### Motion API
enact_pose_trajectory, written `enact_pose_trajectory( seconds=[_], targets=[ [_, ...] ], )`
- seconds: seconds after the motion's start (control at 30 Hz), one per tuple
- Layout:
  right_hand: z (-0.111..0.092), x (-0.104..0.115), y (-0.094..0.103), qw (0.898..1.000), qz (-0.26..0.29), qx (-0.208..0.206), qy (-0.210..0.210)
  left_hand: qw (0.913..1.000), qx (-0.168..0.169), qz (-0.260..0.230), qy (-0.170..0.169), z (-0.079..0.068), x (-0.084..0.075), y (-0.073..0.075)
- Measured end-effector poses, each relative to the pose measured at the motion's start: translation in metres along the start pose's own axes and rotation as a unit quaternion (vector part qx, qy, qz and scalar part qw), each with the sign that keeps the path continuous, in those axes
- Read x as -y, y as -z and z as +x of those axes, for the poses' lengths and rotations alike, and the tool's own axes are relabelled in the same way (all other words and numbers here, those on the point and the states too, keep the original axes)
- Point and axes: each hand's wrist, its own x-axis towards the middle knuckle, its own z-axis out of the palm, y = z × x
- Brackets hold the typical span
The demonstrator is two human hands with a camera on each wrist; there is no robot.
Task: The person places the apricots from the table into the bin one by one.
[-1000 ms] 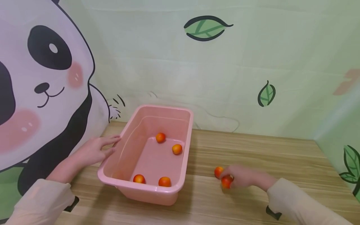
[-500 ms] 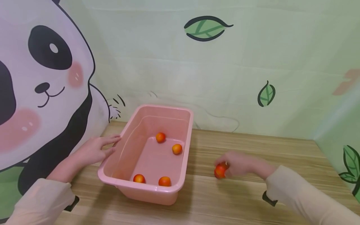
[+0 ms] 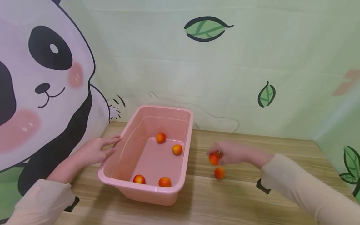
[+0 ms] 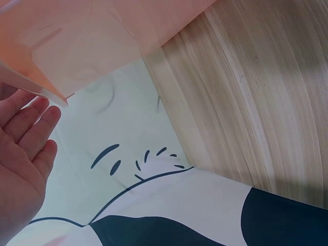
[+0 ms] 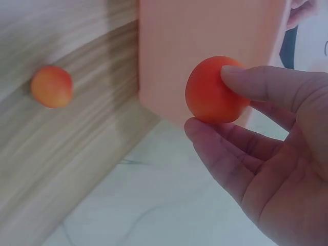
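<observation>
My right hand (image 3: 232, 151) pinches a round red-orange fruit (image 5: 212, 92) between thumb and fingertips, just right of the pink plastic tub (image 3: 149, 188). In the right wrist view, the thumb presses on the fruit's upper side and a fingertip supports it from below. Another fruit (image 3: 219, 172), orange with a yellowish tint, lies on the wooden table beneath that hand. My left hand (image 3: 94, 150) rests on the tub's left rim, its fingers fairly straight. From the left wrist view, those fingers (image 4: 43, 125) sit right at the rim's outer edge.
Several similar fruits are inside the tub: one at the back (image 3: 160, 137), one by the right wall (image 3: 177, 149), others near the front. Behind the table (image 3: 261, 193) hangs a pale green cloth (image 3: 157, 62) printed with leaves and a large panda.
My right hand has picked up one fruit from beside the other and carried it up and leftward, toward the tub. The other fruit stays on the table. My left hand keeps its place.
</observation>
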Motion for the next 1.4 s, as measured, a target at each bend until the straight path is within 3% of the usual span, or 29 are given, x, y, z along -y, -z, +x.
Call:
enact_pose_trajectory(
  seconds=[0.33,0.67,1.0,1.2,1.4],
  targets=[
    [0.020,0.025,0.029,0.999,-0.047,0.004,0.026,1.0000,0.001,-0.002,0.001,-0.001,0.002,0.000],
    [0.047,0.060,0.043,0.997,-0.069,0.007,0.036,1.0000,-0.004,0.000,-0.008,0.000,0.003,-0.001],
    [0.079,0.089,0.045,0.999,-0.001,0.028,0.031,0.9999,-0.007,-0.002,-0.011,0.000,0.003,-0.001],
    [0.096,0.104,0.044,0.998,-0.042,0.048,0.021,1.0000,-0.006,-0.001,-0.008,0.000,0.004,-0.001],
    [0.108,0.113,0.039,0.998,-0.043,0.050,0.011,1.0000,-0.005,-0.004,-0.006,0.000,0.003,-0.001]
  ],
)
